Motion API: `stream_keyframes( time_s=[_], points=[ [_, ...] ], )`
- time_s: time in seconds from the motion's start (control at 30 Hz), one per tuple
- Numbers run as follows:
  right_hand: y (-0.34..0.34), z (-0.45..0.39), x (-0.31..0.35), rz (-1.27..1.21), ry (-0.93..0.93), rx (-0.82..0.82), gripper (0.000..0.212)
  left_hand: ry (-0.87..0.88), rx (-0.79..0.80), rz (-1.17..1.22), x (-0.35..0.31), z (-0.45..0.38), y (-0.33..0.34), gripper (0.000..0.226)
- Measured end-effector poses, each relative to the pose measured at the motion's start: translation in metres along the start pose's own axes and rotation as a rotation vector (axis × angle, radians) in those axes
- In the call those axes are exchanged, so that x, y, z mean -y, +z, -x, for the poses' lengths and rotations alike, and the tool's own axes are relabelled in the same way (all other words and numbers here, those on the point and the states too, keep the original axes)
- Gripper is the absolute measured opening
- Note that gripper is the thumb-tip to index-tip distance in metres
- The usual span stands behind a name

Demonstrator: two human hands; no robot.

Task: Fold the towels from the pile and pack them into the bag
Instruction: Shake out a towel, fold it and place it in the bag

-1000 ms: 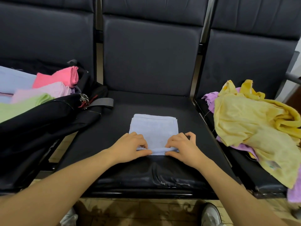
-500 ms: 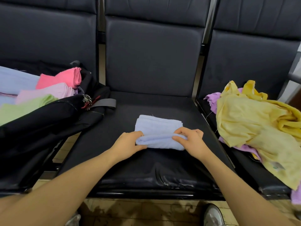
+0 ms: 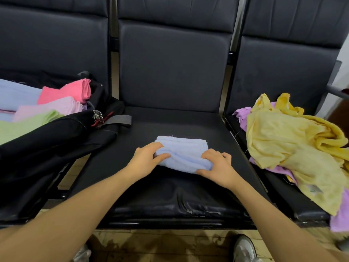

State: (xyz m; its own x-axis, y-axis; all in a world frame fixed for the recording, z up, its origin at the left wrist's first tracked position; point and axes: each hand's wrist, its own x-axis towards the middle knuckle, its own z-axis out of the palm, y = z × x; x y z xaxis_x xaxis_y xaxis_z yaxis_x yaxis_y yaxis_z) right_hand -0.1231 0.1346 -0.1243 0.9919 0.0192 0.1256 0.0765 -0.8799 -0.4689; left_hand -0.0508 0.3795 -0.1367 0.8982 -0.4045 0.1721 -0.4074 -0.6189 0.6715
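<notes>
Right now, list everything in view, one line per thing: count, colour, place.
light blue folded towel: one, light blue, middle seat, gripped at both ends
black padded seats: three, black, side by side in a row
black fabric bag: one, black, open on the left seat
folded towels in the bag: at least four, pink, pale pink, green, light blue, lying inside the bag
loose yellow towels: count unclear, yellow, heaped on the right seat
loose purple towels: count unclear, purple, under the yellow heap
shoes: two, grey, on the floor at the bottom edge
hands: left hand and right hand, both gripping the light blue towel
</notes>
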Motion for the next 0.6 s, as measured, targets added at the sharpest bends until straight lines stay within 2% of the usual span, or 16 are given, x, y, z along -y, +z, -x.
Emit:
stream_keyframes(
  time_s=[0.1,0.2,0.33,0.43,0.6],
  points=[
    [-0.001,0.0,-0.002,-0.395,0.085,-0.101,0.014,-0.025,0.062,-0.022,-0.001,0.001,0.0,0.029],
    [0.004,-0.001,0.0,-0.436,0.094,-0.211,0.013,-0.042,0.057,-0.034,-0.005,-0.002,-0.001,0.028],
    [0.013,-0.015,0.003,-0.218,0.133,-0.288,0.013,-0.087,-0.025,-0.082,-0.011,-0.013,0.002,0.023],
    [0.015,-0.029,0.007,-0.112,0.163,-0.34,0.018,-0.184,-0.079,-0.118,-0.012,-0.027,0.007,0.026],
    [0.02,-0.057,0.008,0.124,0.278,-0.333,0.028,-0.279,-0.181,-0.176,-0.015,-0.052,0.02,0.03]
  ],
)
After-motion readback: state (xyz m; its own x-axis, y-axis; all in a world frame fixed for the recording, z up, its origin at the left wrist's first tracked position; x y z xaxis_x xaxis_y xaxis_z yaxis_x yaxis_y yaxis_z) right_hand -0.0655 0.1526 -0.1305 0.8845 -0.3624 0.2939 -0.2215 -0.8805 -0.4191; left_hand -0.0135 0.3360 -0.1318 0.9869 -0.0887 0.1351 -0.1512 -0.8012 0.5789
